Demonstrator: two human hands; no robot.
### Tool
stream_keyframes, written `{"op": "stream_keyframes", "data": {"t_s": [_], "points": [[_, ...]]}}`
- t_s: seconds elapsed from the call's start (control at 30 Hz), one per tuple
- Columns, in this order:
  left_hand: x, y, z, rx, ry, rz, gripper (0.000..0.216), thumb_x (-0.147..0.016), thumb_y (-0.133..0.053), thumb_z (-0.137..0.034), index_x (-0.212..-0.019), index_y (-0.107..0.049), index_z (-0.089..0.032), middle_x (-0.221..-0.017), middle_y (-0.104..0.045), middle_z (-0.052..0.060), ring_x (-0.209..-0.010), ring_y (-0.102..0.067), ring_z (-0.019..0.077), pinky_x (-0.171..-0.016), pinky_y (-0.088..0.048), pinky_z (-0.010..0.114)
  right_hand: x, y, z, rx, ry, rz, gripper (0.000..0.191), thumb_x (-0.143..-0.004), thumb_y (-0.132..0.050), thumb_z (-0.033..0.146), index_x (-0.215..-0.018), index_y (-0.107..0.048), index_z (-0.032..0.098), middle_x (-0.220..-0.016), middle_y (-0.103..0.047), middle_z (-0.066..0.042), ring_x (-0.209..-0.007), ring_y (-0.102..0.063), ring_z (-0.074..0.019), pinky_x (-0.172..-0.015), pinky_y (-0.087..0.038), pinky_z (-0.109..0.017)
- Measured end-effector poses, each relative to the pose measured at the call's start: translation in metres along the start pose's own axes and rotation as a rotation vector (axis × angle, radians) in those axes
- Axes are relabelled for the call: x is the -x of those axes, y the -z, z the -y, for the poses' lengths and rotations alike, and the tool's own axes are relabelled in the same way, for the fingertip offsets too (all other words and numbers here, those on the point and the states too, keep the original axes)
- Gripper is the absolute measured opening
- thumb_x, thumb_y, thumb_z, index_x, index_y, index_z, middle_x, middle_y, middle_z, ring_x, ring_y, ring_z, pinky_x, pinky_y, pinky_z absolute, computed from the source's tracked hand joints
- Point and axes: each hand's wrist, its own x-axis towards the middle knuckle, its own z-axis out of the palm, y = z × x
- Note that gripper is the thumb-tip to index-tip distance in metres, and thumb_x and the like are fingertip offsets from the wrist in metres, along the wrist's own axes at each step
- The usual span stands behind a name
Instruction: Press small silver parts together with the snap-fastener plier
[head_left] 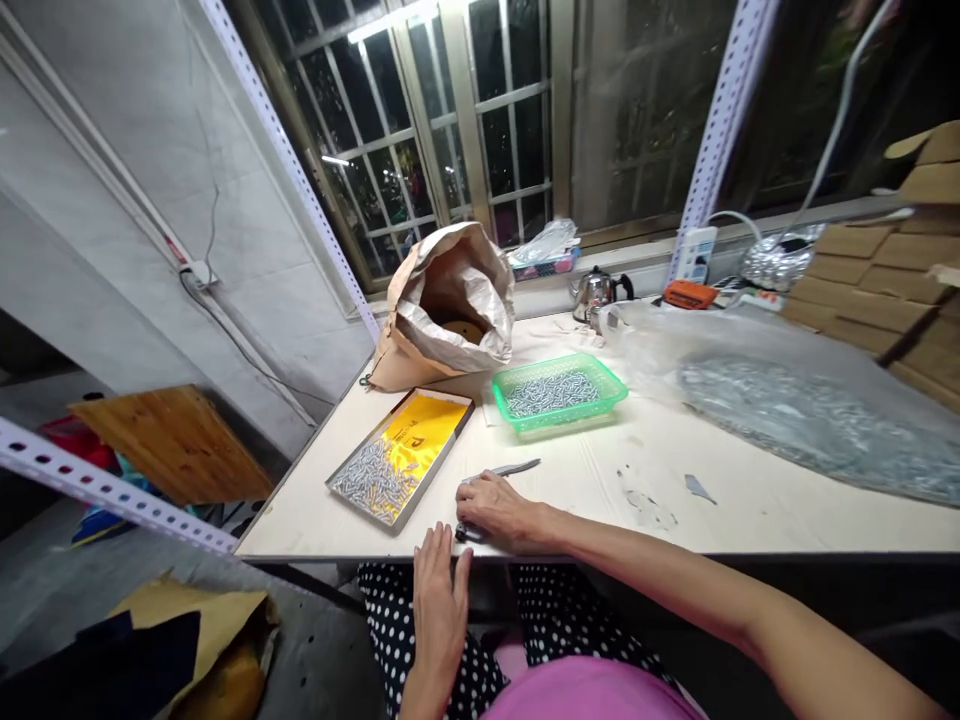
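at the near worktop [675,480] edge, the right hand [499,510] pins pliers [501,470] flat while the left hand [439,600] rests open, empty, beside the yellow tray [435,420].

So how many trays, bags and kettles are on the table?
Trays of small metal parts: 2, yellow tray and green basket tray
Bags: 2, brown paper sack and clear plastic bag
Kettles: 1, steel kettle
Total: 5

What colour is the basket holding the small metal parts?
Green, a translucent mesh basket; it shows clearly in the head view.
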Motion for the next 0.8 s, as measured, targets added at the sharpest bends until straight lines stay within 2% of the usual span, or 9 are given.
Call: {"op": "stream_keyframes", "data": {"t_s": [0.07, 0.17, 0.23, 0.33, 0.47, 0.63, 0.73, 0.8], "points": [[-0.016, -0.001, -0.011, 0.143, 0.138, -0.030, 0.050, -0.092, -0.050, -0.046, -0.129, -0.055, -0.014, -0.128, -0.061, 0.018, -0.122, -0.056, 0.0316, -0.103, -0.043, 0.055, 0.003, 0.003, 0.000, -0.015, -0.011, -0.063, 0.012, -0.093, -0.056, 0.028, -0.092, -0.063, 0.019, -0.099, -0.062, -0.003, -0.088, -0.055, -0.0181, -0.076, -0.032, -0.034], [-0.039, 0.000, -0.029, 0.421, 0.417, 0.012, 0.059, -0.085, -0.055, -0.056, -0.126, -0.056, -0.014, -0.114, -0.067, 0.017, -0.106, -0.065, 0.0297, -0.091, -0.052, 0.045, 0.004, 0.008, 0.002, -0.058, -0.077, -0.151, 0.014, -0.092, -0.058, 0.032, -0.093, -0.062, 0.018, -0.102, -0.062, -0.004, -0.089, -0.054, -0.0186, -0.077, -0.033, -0.035], [-0.051, -0.002, -0.039, 0.653, 0.584, 0.089, 0.061, -0.078, -0.061, -0.061, -0.117, -0.059, -0.014, -0.105, -0.070, 0.015, -0.096, -0.069, 0.0281, -0.080, -0.056, 0.038, 0.003, 0.010, 0.002, -0.081, -0.125, -0.190, 0.012, -0.092, -0.059, 0.029, -0.093, -0.062, 0.018, -0.100, -0.063, -0.004, -0.088, -0.055, -0.0186, -0.077, -0.033, -0.034], [-0.060, -0.007, -0.049, 0.931, 0.734, 0.150, 0.066, -0.068, -0.066, -0.070, -0.100, -0.061, -0.012, -0.090, -0.069, 0.011, -0.080, -0.070, 0.0254, -0.069, -0.056, 0.034, 0.001, 0.013, 0.004, -0.111, -0.161, -0.250, 0.004, -0.090, -0.061, 0.022, -0.089, -0.061, 0.018, -0.096, -0.063, -0.003, -0.086, -0.056, -0.0187, -0.076, -0.035, -0.034], [-0.063, -0.013, -0.063, 1.044, 0.802, 0.076, 0.071, -0.061, -0.066, -0.076, -0.095, -0.059, -0.014, -0.085, -0.067, 0.006, -0.068, -0.068, 0.0213, -0.062, -0.056, 0.032, 0.008, 0.016, 0.003, -0.151, -0.151, -0.315, 0.005, -0.086, -0.063, 0.017, -0.083, -0.059, 0.018, -0.088, -0.063, -0.003, -0.078, -0.056, -0.0186, -0.072, -0.037, -0.033], [-0.060, -0.009, -0.081, 1.113, 0.833, 0.087, 0.073, -0.067, -0.061, -0.076, -0.103, -0.060, -0.013, -0.094, -0.069, 0.010, -0.067, -0.069, 0.0216, -0.058, -0.056, 0.031, 0.021, 0.011, -0.008, -0.158, 0.019, -0.377, 0.009, -0.089, -0.053, 0.011, -0.090, -0.058, 0.019, -0.085, -0.063, -0.003, -0.075, -0.058, -0.0180, -0.070, -0.042, -0.033], [-0.057, -0.007, -0.085, 1.166, 0.847, 0.076, 0.070, -0.070, -0.061, -0.075, -0.099, -0.060, -0.011, -0.088, -0.070, 0.011, -0.069, -0.070, 0.0226, -0.060, -0.056, 0.031, 0.028, 0.015, -0.005, -0.216, 0.089, -0.490, 0.014, -0.092, -0.047, 0.011, -0.099, -0.056, 0.020, -0.090, -0.066, -0.004, -0.080, -0.062, -0.0184, -0.074, -0.046, -0.035], [-0.056, -0.007, -0.086, 1.182, 0.869, 0.063, 0.067, -0.073, -0.060, -0.073, -0.096, -0.060, -0.010, -0.081, -0.070, 0.011, -0.068, -0.071, 0.0229, -0.059, -0.057, 0.030, 0.031, 0.028, 0.001, -0.253, 0.125, -0.609, 0.016, -0.093, -0.046, 0.012, -0.104, -0.054, 0.021, -0.092, -0.068, -0.005, -0.082, -0.064, -0.0181, -0.075, -0.049, -0.034]]}}
